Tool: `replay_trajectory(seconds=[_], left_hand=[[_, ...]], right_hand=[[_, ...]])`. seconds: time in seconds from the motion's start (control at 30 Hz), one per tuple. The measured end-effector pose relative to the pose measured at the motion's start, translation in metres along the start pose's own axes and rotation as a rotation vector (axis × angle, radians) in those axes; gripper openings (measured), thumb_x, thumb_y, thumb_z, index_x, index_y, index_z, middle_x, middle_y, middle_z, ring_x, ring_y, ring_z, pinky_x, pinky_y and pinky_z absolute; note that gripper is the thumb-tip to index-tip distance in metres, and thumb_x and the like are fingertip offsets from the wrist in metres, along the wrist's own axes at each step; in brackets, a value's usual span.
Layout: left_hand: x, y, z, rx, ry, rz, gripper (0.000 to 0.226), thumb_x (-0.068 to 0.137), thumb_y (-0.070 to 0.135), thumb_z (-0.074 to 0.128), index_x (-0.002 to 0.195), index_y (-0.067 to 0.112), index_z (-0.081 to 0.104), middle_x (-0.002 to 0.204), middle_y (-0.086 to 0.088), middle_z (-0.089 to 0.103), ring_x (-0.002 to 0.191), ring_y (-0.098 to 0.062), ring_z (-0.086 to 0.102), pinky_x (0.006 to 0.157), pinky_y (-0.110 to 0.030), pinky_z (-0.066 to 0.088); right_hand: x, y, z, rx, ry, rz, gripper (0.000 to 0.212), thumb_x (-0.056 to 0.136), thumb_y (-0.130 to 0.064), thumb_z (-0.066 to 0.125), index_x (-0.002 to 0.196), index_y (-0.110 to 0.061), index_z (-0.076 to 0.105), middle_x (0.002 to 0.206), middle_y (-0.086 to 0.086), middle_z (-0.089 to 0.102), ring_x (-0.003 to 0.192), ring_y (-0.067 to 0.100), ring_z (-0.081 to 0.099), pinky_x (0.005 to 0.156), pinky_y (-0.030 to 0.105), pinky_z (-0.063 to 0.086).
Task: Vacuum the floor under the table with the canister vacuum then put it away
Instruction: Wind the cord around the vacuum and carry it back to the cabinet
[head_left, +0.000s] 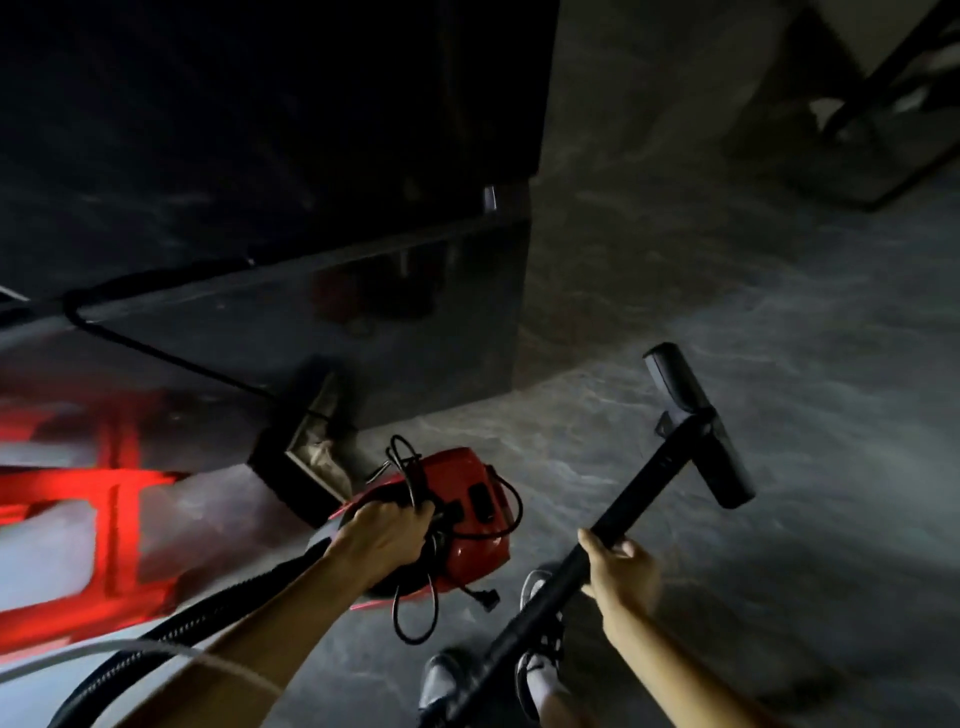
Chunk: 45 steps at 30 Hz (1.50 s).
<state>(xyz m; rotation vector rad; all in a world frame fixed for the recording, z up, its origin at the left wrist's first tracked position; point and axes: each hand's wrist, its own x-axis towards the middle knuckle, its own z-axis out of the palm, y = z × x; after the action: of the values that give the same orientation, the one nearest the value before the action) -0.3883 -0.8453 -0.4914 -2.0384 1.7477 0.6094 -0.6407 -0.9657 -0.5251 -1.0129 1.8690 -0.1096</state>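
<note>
Gripping canister vacuum (478, 551): left hand (379, 540) fingers | right hand (623, 566) fingers curled round wand (649, 473), nozzle (724, 462) pointing forward-right

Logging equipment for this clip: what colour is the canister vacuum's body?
Red canister vacuum body, seen best in the head view, held by the left hand.

Counts: 1 red canister vacuum (467, 525), under L hand (379, 540) fingers. 1 black wand (639, 493), inside R hand (621, 569) fingers' curl; 1 floor head (696, 421), well beyond those fingers. 1 ribbed black hose (171, 634), behind L wrist. 1 power cord (417, 480), loops caught in L fingers, w/ 1 plug (485, 597) below them. 2 hands. 2 shoes (540, 670), nearer than both sets of fingers. 1 dark glossy furniture block (311, 322), ahead of L fingers.
</note>
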Motion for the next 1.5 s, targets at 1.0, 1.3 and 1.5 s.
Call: replay_trajectory(seconds=[1.0,1.3,1.5], left_hand=[[0.226,-0.056,0.243,0.212,0.243,0.017,0.047,0.058,0.027,0.086,0.089,0.002,0.061,0.049,-0.013,0.055,0.029,-0.025,0.052,0.029,-0.027,0.043],[0.213,-0.055,0.238,0.153,0.187,-0.068,0.049,0.071,0.031,0.077,0.11,0.006,0.061,0.07,-0.014,0.066,0.048,-0.031,0.064,0.036,-0.033,0.05],[0.177,-0.036,0.184,-0.049,0.149,-0.094,0.04,0.079,0.032,0.069,0.112,0.011,0.059,0.092,-0.011,0.067,0.069,-0.029,0.069,0.05,-0.037,0.055]], right_hand=[[0.265,0.156,0.262,-0.1,-0.014,0.186,0.036,0.073,-0.041,0.08,0.09,-0.012,0.066,0.087,0.008,0.072,0.084,0.029,0.071,0.074,0.046,0.06],[0.26,0.137,0.254,-0.122,-0.28,0.375,0.034,0.091,-0.015,0.056,0.119,0.005,0.059,0.075,0.01,0.059,0.077,0.027,0.066,0.077,0.037,0.06],[0.202,0.074,0.208,-0.395,-0.144,-0.097,0.044,0.093,-0.03,0.057,0.132,-0.01,0.05,0.129,0.007,0.061,0.118,0.026,0.06,0.097,0.032,0.047]])
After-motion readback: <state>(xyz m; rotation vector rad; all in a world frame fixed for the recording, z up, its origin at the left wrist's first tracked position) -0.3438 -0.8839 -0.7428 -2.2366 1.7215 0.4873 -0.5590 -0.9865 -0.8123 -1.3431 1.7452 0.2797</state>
